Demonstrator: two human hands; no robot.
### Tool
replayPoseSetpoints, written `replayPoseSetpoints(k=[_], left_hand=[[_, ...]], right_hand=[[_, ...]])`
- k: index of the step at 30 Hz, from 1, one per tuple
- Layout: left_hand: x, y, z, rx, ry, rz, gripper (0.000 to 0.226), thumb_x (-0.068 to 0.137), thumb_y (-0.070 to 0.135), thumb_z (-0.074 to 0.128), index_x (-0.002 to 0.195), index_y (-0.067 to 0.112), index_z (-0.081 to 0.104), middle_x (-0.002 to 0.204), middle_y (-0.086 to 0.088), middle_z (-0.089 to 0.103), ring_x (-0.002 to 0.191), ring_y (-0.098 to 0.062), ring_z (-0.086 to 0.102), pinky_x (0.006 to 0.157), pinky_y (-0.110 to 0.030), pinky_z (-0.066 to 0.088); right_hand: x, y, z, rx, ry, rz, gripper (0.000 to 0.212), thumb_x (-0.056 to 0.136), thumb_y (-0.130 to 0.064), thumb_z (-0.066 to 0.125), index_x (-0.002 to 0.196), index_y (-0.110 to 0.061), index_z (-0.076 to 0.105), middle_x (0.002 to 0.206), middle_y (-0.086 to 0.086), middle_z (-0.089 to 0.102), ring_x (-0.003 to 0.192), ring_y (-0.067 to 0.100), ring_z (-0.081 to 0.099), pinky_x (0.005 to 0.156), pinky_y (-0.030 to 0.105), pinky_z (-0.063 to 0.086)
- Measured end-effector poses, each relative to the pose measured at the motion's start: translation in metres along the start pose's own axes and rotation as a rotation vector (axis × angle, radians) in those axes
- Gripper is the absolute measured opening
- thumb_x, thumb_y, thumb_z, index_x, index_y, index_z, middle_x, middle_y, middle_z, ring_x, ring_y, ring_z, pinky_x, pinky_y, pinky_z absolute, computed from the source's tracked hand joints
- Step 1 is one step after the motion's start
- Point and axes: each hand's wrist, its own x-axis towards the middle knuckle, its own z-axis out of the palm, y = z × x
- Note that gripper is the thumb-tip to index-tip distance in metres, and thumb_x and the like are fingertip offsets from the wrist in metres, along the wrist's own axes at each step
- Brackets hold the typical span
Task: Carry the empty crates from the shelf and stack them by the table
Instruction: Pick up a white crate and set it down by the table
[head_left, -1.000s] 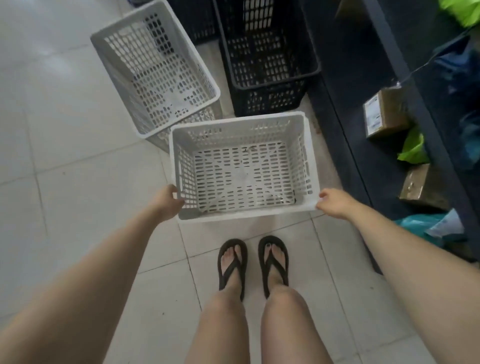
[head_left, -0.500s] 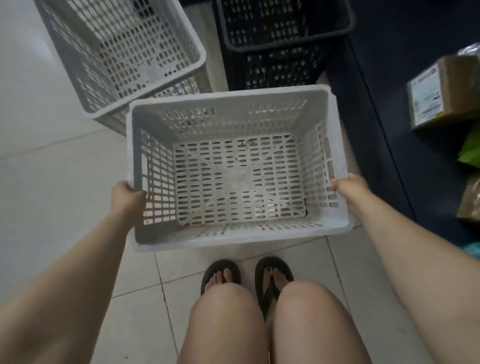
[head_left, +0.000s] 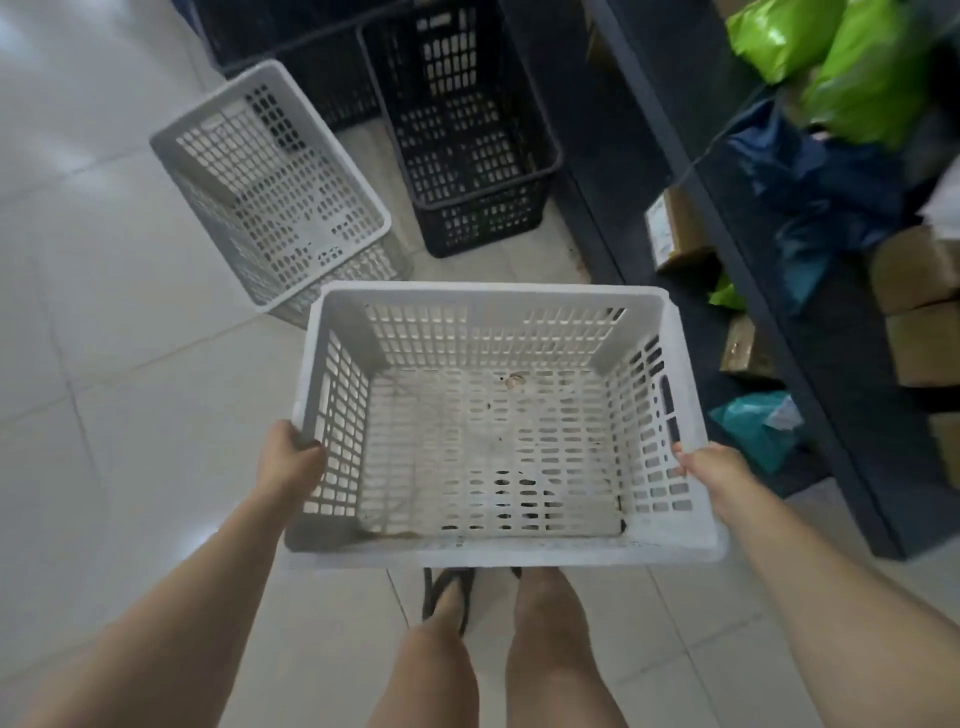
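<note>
An empty white slotted crate (head_left: 493, 431) hangs level in front of my knees, off the floor. My left hand (head_left: 288, 460) grips its left rim near the front corner. On the right side my right hand (head_left: 714, 470) is closed on the rim beside the handle slot. A second white crate (head_left: 270, 187) stands on the tiled floor further ahead to the left, turned at an angle. Next to it, against the dark shelf (head_left: 727, 249), stands a black crate (head_left: 462, 130), with another black crate (head_left: 291, 47) behind it.
The dark shelf unit runs along the right, holding cardboard boxes (head_left: 675, 234), green bags (head_left: 841, 67) and a teal bag (head_left: 758, 426). Pale floor tiles (head_left: 104, 364) stretch to the left. My legs and black sandals (head_left: 447, 592) are below the held crate.
The crate has risen from the floor and come closer to my body, both hands still holding it. The view has lifted, so the crates on the floor look further away.
</note>
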Motion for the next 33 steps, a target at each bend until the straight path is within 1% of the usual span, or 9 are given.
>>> replayPoseSetpoints(k=[6, 12, 15, 19, 22, 24, 28, 31, 33], left_hand=[[-0.058, 0.027, -0.022, 0.083, -0.083, 0.17, 0.013, 0.076, -0.002, 0.054, 0.087, 0.002, 0.049, 0.067, -0.011, 0.049, 0.067, -0.027, 0.052, 0.052, -0.03, 0.038], [-0.121, 0.062, 0.001, 0.153, -0.159, 0.339, 0.023, 0.078, 0.006, 0.059, 0.097, -0.007, 0.057, 0.083, -0.024, 0.061, 0.083, -0.043, 0.064, 0.07, -0.048, 0.052], [-0.174, 0.077, 0.027, 0.229, -0.194, 0.444, 0.03, 0.082, 0.01, 0.061, 0.105, -0.009, 0.059, 0.086, -0.023, 0.064, 0.075, -0.034, 0.062, 0.062, -0.036, 0.047], [-0.256, 0.088, 0.076, 0.354, -0.239, 0.564, 0.034, 0.086, 0.01, 0.059, 0.113, -0.01, 0.055, 0.1, -0.03, 0.064, 0.092, -0.042, 0.064, 0.075, -0.044, 0.051], [-0.323, 0.081, 0.125, 0.434, -0.252, 0.613, 0.026, 0.085, 0.002, 0.054, 0.106, -0.013, 0.058, 0.087, -0.027, 0.061, 0.077, -0.036, 0.06, 0.064, -0.038, 0.045], [-0.367, 0.071, 0.162, 0.478, -0.273, 0.631, 0.024, 0.083, -0.003, 0.049, 0.102, -0.014, 0.059, 0.075, -0.021, 0.056, 0.065, -0.028, 0.052, 0.056, -0.028, 0.038], [-0.447, 0.06, 0.242, 0.54, -0.36, 0.662, 0.027, 0.078, -0.01, 0.049, 0.101, -0.023, 0.055, 0.062, -0.026, 0.051, 0.061, -0.033, 0.056, 0.057, -0.033, 0.036], [-0.498, 0.068, 0.303, 0.583, -0.42, 0.706, 0.025, 0.077, -0.008, 0.053, 0.099, -0.018, 0.058, 0.066, -0.023, 0.052, 0.067, -0.03, 0.057, 0.06, -0.036, 0.039], [-0.53, 0.076, 0.339, 0.61, -0.45, 0.751, 0.021, 0.076, -0.005, 0.054, 0.096, -0.011, 0.06, 0.067, -0.016, 0.054, 0.063, -0.027, 0.056, 0.059, -0.034, 0.043]], right_hand=[[-0.069, 0.091, -0.058, 0.142, 0.076, 0.047, 0.029, 0.087, 0.001, 0.057, 0.115, 0.006, 0.061, 0.095, 0.015, 0.058, 0.097, 0.026, 0.053, 0.097, 0.044, 0.044], [-0.122, 0.202, -0.107, 0.362, 0.161, 0.128, 0.025, 0.086, -0.005, 0.061, 0.11, 0.002, 0.063, 0.1, 0.018, 0.062, 0.099, 0.031, 0.06, 0.098, 0.045, 0.047], [-0.141, 0.266, -0.132, 0.443, 0.21, 0.163, 0.013, 0.086, -0.009, 0.063, 0.098, -0.002, 0.064, 0.089, 0.019, 0.063, 0.086, 0.028, 0.059, 0.091, 0.04, 0.049], [-0.152, 0.369, -0.166, 0.524, 0.23, 0.231, 0.01, 0.088, -0.011, 0.063, 0.087, -0.001, 0.065, 0.088, 0.018, 0.063, 0.084, 0.026, 0.058, 0.084, 0.034, 0.047], [-0.153, 0.451, -0.195, 0.573, 0.24, 0.284, 0.027, 0.091, -0.014, 0.061, 0.103, 0.009, 0.065, 0.093, 0.019, 0.062, 0.093, 0.03, 0.061, 0.09, 0.039, 0.047], [-0.154, 0.502, -0.22, 0.599, 0.214, 0.326, 0.026, 0.093, -0.016, 0.058, 0.107, 0.005, 0.062, 0.098, 0.018, 0.061, 0.096, 0.029, 0.059, 0.093, 0.037, 0.045], [-0.157, 0.607, -0.271, 0.653, 0.205, 0.421, 0.022, 0.097, -0.023, 0.05, 0.086, -0.005, 0.057, 0.098, 0.011, 0.054, 0.091, 0.021, 0.052, 0.074, 0.022, 0.044], [-0.158, 0.672, -0.305, 0.758, 0.254, 0.491, 0.037, 0.097, -0.021, 0.051, 0.115, 0.009, 0.058, 0.101, 0.014, 0.057, 0.09, 0.021, 0.05, 0.068, 0.025, 0.038], [-0.161, 0.707, -0.323, 0.807, 0.275, 0.518, 0.035, 0.097, -0.019, 0.049, 0.118, 0.008, 0.059, 0.1, 0.015, 0.057, 0.084, 0.019, 0.05, 0.07, 0.022, 0.038]])
